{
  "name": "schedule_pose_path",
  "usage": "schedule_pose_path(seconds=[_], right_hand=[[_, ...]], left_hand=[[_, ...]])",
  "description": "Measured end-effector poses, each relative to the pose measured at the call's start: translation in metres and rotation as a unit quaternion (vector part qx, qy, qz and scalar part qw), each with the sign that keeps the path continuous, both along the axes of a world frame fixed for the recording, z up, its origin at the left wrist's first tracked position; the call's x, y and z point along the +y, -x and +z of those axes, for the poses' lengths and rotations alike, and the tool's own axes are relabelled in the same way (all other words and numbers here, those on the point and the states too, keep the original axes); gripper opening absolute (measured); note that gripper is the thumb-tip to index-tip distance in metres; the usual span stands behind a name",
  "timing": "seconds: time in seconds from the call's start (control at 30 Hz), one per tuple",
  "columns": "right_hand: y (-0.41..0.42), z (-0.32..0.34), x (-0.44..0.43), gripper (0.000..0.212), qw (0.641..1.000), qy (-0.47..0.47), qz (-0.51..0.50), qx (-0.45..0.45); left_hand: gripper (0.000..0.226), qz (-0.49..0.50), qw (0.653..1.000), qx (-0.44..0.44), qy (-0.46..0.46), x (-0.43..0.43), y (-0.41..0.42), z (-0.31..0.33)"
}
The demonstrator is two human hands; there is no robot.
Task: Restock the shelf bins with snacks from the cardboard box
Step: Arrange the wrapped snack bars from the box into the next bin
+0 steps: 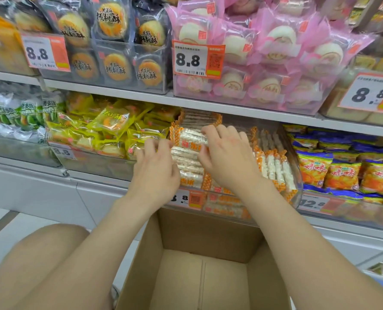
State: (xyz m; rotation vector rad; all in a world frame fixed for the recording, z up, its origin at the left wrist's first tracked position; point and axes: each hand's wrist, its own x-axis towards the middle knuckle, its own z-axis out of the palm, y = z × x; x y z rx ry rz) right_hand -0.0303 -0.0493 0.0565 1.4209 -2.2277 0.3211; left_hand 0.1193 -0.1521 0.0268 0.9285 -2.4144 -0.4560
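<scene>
- Two hands work at one clear shelf bin (pixel 299 175): the left hand (pixel 157 168) and the right hand (pixel 227 159) sit close together, one on each side of a flat stack of orange-and-white snack packs (pixel 187 161).
- The right hand's fingers curl over the top pack with the thumb against its near edge, so it pinches that pack. The left hand's bent fingers lie against the stack's left end, but motion blur hides whether it grips or only steadies.
- Flanking the stack this way likely squares the packs and stops the pile from sliding while the top one is seated.
- About five flat layers show between the hands, though blur prevents an exact count. More of the same packs stand on edge just right of the right hand, too crowded to count.
- One cardboard box (pixel 205 271) stands open directly below the wrists, close enough that each reach is short. No packs show on the part of its floor in view, so the restock looks nearly finished.
- Left of the left hand lies a heap of yellow packs (pixel 110 128). Right of the right hand stand blue-and-orange bags (pixel 342 171), with three full fronts plainly visible.
- Above the hands, one shelf up, are dark-wrapped pastries (pixel 116 41) and pink-wrapped buns (pixel 275 52).
- Six price tags face outward on the bin fronts, and the one under the wrists (pixel 187 199) is partly covered by the left forearm.
</scene>
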Motion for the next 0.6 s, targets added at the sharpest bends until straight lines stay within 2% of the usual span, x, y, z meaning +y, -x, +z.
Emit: schedule_pose_path(seconds=[0.13,0.2,0.27,0.37,0.43,0.6], right_hand=[[0.0,-0.016,-0.023,0.031,1.0,-0.007,-0.02,-0.004],[0.002,-0.018,-0.028,0.032,0.999,0.01,-0.037,-0.005],[0.003,-0.02,-0.034,0.038,1.0,-0.001,-0.018,-0.02],[0.005,-0.019,-0.04,0.058,0.994,-0.085,0.032,-0.057],[0.01,-0.016,-0.039,0.061,0.993,-0.095,0.028,-0.065],[0.011,-0.013,-0.038,0.061,0.992,-0.101,0.014,-0.074]], left_hand=[[0.044,-0.01,0.999,-0.024,0.046,0.001,0.002,-0.008],[0.052,-0.021,0.997,-0.034,0.067,0.001,0.002,-0.01],[0.061,-0.024,0.996,-0.044,0.077,0.003,0.003,-0.012],[0.07,-0.02,0.992,-0.067,0.108,0.007,0.005,-0.015],[0.073,-0.015,0.988,-0.086,0.125,0.008,0.007,-0.017],[0.061,0.002,0.988,-0.083,0.129,0.011,0.009,-0.02]])
